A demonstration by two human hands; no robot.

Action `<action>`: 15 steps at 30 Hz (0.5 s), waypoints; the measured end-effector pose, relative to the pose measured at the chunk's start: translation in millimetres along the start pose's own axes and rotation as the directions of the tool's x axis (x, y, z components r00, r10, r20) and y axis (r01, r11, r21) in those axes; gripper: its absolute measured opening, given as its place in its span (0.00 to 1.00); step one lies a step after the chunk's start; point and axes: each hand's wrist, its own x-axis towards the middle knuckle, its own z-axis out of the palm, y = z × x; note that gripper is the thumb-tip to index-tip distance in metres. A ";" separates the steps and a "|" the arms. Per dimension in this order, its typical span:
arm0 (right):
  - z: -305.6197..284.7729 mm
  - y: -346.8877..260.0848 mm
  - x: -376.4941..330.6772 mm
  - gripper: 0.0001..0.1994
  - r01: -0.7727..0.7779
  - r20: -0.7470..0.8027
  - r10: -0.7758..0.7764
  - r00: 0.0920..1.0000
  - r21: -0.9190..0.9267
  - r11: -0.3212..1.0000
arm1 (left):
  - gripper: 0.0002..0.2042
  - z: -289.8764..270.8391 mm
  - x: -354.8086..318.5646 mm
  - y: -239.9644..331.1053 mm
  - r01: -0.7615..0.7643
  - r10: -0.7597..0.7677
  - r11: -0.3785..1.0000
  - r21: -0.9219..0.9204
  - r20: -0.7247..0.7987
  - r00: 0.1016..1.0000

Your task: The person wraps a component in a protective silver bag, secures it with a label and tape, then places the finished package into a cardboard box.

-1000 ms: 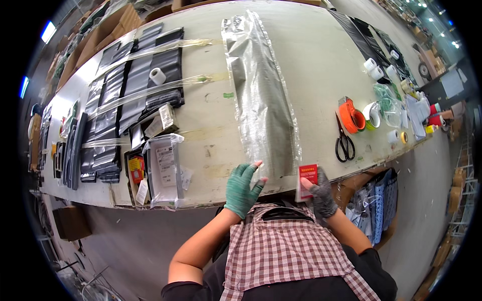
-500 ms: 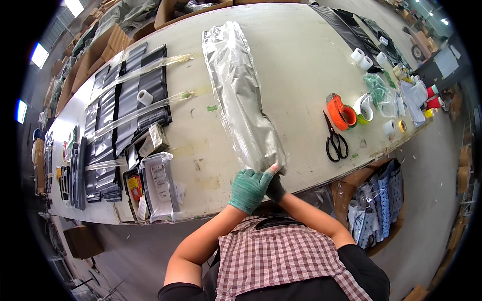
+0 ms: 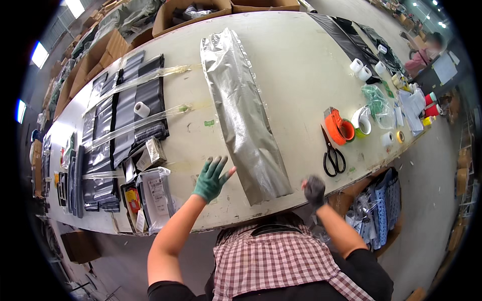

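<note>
A worker in a checked shirt stands at a long pale table [image 3: 301, 75], both gloved hands raised beside a long silver bag [image 3: 241, 108]. The bag lies flat, its long axis running away from the worker toward the far edge, its near end close to the table's front edge, between the two hands. The left hand [image 3: 211, 178], in a green glove, hovers just left of that near end with fingers spread wide, holding nothing. The right hand [image 3: 315, 190], in a dark glove, sits just right of the bag's near corner; it looks loosely curled and empty, though blur hides the fingers. Scissors [image 3: 332, 153] and an orange tape dispenser [image 3: 340, 125] lie farther right.
</note>
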 end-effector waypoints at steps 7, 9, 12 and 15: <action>15.0 -36.6 178.9 0.24 0.818 0.325 -0.760 0.562 -0.083 0.569 | 0.22 9.9 64.6 -16.7 -0.206 0.194 0.962 -0.178 -0.081 0.978; 19.6 -30.9 185.4 0.23 0.884 0.432 -0.809 0.398 0.057 0.465 | 0.22 3.4 58.3 -27.4 -0.176 0.184 0.950 -0.257 0.005 0.983; 39.9 -24.0 192.8 0.15 0.774 0.381 -0.787 0.485 0.233 0.589 | 0.22 5.0 60.6 -36.9 -0.020 0.137 0.837 -0.547 0.174 0.975; 54.9 -17.5 203.2 0.24 -0.369 0.358 0.135 0.924 0.742 0.560 | 0.17 25.9 63.0 -52.1 0.533 -0.485 -0.260 -0.805 0.586 0.649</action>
